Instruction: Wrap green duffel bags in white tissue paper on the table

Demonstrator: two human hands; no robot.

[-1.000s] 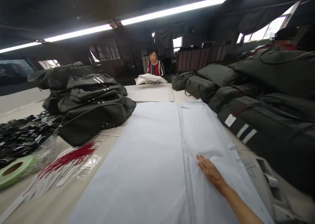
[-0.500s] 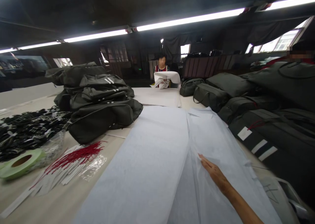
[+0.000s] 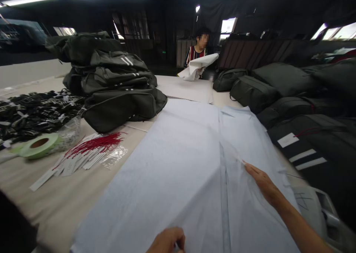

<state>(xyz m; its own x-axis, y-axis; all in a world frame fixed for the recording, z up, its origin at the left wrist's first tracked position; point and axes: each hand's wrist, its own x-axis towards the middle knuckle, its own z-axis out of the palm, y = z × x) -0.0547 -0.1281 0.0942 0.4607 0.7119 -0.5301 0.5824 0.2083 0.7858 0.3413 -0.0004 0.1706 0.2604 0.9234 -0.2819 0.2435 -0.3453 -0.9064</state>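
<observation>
Large white sheets (image 3: 178,149) lie spread over the table in front of me, in a wide left stack and a narrower right part. My right hand (image 3: 260,179) pinches the surface of the right-hand sheet, and small folds run out from its fingertips. Near the bottom edge, my left hand (image 3: 168,240) is curled with fingers pressed together over the left sheet; whether it grips the sheet's edge I cannot make out.
Dark bags (image 3: 119,105) are piled at the left, more bags (image 3: 306,134) at the right. Left: black straps (image 3: 41,112), green tape roll (image 3: 41,145), tags with red strings (image 3: 94,145). Across the table a person (image 3: 196,55) holds white material (image 3: 197,67).
My left hand has come into view at the bottom. My right hand still pinches the right sheet. The view has tilted down, and the person opposite has shifted the white material.
</observation>
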